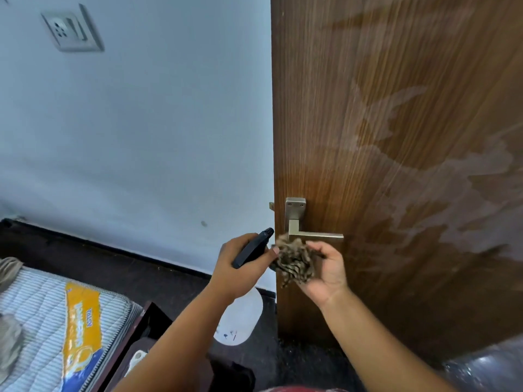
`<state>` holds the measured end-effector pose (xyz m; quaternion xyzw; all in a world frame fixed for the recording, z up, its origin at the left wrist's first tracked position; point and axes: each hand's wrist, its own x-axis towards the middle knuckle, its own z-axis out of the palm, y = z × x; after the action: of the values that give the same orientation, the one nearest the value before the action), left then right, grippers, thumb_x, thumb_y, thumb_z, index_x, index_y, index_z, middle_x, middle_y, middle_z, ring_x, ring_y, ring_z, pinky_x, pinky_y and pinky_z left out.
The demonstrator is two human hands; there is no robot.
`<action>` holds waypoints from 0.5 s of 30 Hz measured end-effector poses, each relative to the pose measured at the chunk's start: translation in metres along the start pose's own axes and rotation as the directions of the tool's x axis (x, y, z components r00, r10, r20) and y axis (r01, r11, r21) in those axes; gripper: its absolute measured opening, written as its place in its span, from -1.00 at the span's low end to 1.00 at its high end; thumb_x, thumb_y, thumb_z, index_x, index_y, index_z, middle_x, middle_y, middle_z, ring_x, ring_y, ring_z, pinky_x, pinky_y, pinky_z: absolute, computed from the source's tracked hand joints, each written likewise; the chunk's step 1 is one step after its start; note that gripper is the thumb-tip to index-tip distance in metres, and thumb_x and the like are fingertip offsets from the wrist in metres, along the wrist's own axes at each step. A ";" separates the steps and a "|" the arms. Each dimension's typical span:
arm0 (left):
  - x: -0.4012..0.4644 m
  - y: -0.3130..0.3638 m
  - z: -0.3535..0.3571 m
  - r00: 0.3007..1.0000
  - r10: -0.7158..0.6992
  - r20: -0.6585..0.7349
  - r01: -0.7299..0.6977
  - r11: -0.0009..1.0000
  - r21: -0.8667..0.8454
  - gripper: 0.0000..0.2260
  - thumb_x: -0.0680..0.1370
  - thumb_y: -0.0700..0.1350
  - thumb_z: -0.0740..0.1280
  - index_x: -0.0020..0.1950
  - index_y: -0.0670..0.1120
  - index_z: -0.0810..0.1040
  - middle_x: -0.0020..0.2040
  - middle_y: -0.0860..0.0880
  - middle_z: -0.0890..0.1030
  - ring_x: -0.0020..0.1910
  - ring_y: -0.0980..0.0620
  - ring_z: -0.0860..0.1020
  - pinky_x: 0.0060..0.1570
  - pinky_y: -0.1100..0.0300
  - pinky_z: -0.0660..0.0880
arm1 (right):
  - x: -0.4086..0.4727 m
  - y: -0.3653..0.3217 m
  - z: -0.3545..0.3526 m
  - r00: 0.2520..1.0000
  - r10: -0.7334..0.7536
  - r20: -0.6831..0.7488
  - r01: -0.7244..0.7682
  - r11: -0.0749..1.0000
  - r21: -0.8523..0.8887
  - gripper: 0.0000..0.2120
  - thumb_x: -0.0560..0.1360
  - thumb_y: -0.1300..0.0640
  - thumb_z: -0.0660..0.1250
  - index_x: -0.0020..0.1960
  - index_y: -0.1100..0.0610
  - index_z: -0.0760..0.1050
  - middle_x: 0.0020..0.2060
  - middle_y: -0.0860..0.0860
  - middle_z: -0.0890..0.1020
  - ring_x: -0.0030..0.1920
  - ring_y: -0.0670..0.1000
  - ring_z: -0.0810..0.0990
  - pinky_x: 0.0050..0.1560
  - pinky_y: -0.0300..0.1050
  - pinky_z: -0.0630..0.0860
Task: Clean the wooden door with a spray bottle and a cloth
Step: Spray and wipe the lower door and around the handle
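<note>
Left hand (240,264) grips black-nozzled white plastic spray bottle (252,250); right hand (325,268) holds bunched striped cloth (294,261) below metal lever handle (314,235). Wipe streaky brown wooden door (396,137) along the grain.

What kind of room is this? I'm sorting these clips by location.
Most likely a bedroom in a home: a striped quilted mattress with an orange label lies at lower left, beside a brown wooden door with a metal lever handle, and a grey wall socket is set in the pale wall.

Both hands (243,264) (325,267) raised, fingers curled
</note>
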<state>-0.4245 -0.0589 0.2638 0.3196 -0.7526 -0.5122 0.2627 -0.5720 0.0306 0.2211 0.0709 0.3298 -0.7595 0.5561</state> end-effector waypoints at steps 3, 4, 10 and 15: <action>0.000 0.009 -0.001 0.999 0.020 -0.025 -0.019 1.000 0.015 -0.84 0.49 0.03 0.48 -0.23 0.00 0.62 -0.29 -0.12 0.63 -0.23 -0.21 0.61 -0.24 -0.10 0.55 | 0.003 -0.009 0.020 0.994 0.029 0.102 -0.029 1.000 -0.002 -0.66 0.43 0.09 0.39 0.02 0.36 0.66 0.08 0.31 0.63 0.08 0.27 0.64 0.10 0.19 0.58; -0.001 0.008 -0.002 0.999 0.007 -0.045 -0.008 1.000 -0.002 -0.84 0.49 0.01 0.50 -0.21 -0.03 0.63 -0.29 -0.10 0.64 -0.24 -0.17 0.63 -0.23 -0.07 0.57 | 0.005 -0.014 0.023 0.995 0.043 0.091 -0.043 0.999 -0.007 -0.63 0.41 0.06 0.41 0.05 0.35 0.64 0.09 0.31 0.62 0.12 0.27 0.63 0.17 0.20 0.54; -0.003 0.007 0.006 0.989 -0.095 -0.117 0.085 0.993 -0.086 -0.72 0.41 0.10 0.49 -0.11 -0.11 0.65 -0.21 -0.16 0.63 -0.20 -0.10 0.66 -0.14 0.07 0.64 | 0.014 -0.021 0.017 0.984 0.166 -0.056 -0.174 0.965 -0.194 -0.73 0.52 0.10 0.36 0.07 0.30 0.58 -0.09 0.23 0.69 -0.06 0.17 0.66 -0.05 0.06 0.57; -0.009 0.009 0.022 0.991 -0.065 -0.118 0.061 0.997 -0.036 -0.70 0.47 0.09 0.46 -0.26 -0.11 0.53 -0.33 -0.17 0.53 -0.32 -0.16 0.54 -0.26 0.09 0.45 | 0.004 -0.030 -0.003 0.973 0.166 -0.159 -0.213 0.911 -0.354 -0.77 0.45 0.11 0.46 -0.04 0.29 0.64 -0.09 0.22 0.70 -0.09 0.18 0.68 -0.10 0.02 0.58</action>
<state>-0.4361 -0.0362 0.2638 0.3690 -0.7169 -0.5123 0.2957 -0.6013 0.0344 0.2295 0.0445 0.4924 -0.6204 0.6088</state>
